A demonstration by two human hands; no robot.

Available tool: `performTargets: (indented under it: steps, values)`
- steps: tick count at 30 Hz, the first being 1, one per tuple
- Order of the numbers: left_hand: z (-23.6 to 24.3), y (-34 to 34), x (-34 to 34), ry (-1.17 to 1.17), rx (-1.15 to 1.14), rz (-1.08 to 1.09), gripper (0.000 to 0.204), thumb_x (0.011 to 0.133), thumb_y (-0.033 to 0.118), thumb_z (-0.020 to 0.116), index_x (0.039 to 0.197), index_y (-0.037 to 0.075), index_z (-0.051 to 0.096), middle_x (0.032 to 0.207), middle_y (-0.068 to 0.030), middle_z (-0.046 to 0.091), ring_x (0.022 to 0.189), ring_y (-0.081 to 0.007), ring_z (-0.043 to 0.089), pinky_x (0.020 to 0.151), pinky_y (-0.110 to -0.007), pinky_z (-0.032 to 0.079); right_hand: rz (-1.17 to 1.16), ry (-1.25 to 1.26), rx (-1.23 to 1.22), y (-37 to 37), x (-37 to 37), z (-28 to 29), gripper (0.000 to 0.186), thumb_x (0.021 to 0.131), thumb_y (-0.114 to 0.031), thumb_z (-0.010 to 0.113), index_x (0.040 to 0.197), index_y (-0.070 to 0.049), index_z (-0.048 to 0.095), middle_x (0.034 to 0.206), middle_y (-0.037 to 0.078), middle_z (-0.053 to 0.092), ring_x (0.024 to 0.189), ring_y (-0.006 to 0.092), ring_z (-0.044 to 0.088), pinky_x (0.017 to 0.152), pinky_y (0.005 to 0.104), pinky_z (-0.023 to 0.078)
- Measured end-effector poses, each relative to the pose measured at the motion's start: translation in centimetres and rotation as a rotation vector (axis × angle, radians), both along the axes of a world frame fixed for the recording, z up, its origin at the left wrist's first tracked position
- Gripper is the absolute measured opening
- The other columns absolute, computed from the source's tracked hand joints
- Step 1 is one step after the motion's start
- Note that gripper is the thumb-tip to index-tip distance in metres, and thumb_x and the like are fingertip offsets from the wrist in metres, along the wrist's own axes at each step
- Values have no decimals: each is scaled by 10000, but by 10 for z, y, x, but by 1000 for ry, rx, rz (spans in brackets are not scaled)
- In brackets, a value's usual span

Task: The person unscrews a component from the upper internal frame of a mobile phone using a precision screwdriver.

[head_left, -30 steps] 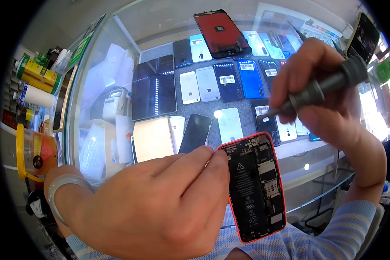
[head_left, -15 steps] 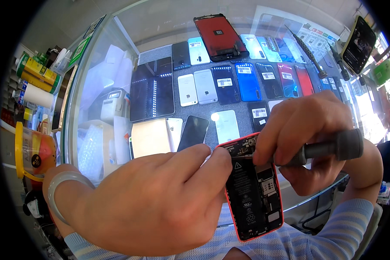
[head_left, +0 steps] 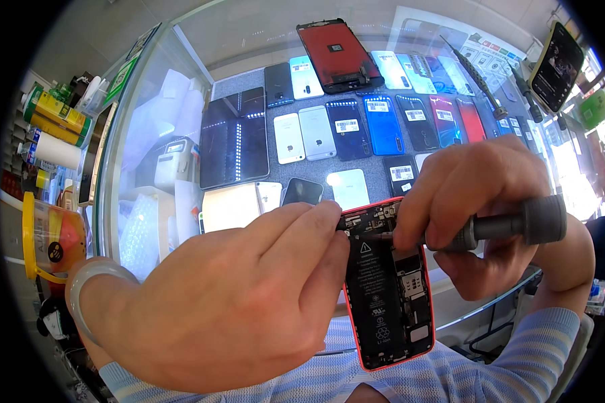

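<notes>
An opened phone [head_left: 383, 289] with a red-pink rim shows its black battery and circuit parts. My left hand [head_left: 249, 289] is closed on the upper left edge of this phone, which tilts slightly; the fingertips partly cover that edge. In my right hand [head_left: 477, 181], a dark grey screwdriver [head_left: 511, 228] with a ridged, thick end lies nearly level. Its thin shaft points left over the parts above the battery, past my fingertips. Whether the tip touches a screw is too small to tell.
Beneath my hands a glass display case [head_left: 212, 74] holds several phones and a tablet [head_left: 235, 138]. On the glass lie a red-backed screen part [head_left: 336, 54] and a patterned long tool [head_left: 477, 77]. A phone [head_left: 556, 67] stands at right; a yellow-rimmed tub [head_left: 55, 238] at left.
The opened phone and my left hand have shifted slightly left and up. The screwdriver's shaft now shows over the board above the battery. Both grips stay the same.
</notes>
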State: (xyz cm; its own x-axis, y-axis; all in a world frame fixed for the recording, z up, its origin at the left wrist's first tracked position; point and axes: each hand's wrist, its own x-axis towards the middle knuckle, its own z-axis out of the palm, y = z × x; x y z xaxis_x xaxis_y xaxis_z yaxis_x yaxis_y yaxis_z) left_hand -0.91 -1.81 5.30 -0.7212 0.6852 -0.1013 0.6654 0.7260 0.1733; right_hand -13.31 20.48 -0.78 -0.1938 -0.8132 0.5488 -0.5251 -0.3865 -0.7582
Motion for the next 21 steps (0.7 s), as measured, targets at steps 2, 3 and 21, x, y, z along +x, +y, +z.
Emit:
performTargets:
  steps: [2,3,21]
  values:
    - [-2,-2,-1,19,30,-10,732,631,401,812,1130,-104,633,1214,-241,573,1020,-376,649,795,-379,574,-51,25,14,1,2,1,285,654,70,700,907,4,588,875,197,694,677,187,654,557,262,540]
    - [-4,-3,-2,28,45,-15,732,636,406,810,1129,-104,632,1210,-243,574,1020,-377,649,797,-379,574,-73,38,19,2,3,1,284,653,69,700,905,-1,590,874,192,696,673,187,656,558,263,539]
    - [-7,-4,-5,32,30,-28,707,702,455,790,1105,-106,638,1182,-247,580,968,-386,652,798,-399,563,-181,175,42,9,13,3,236,691,35,703,861,-84,592,844,137,706,627,196,650,570,286,528]
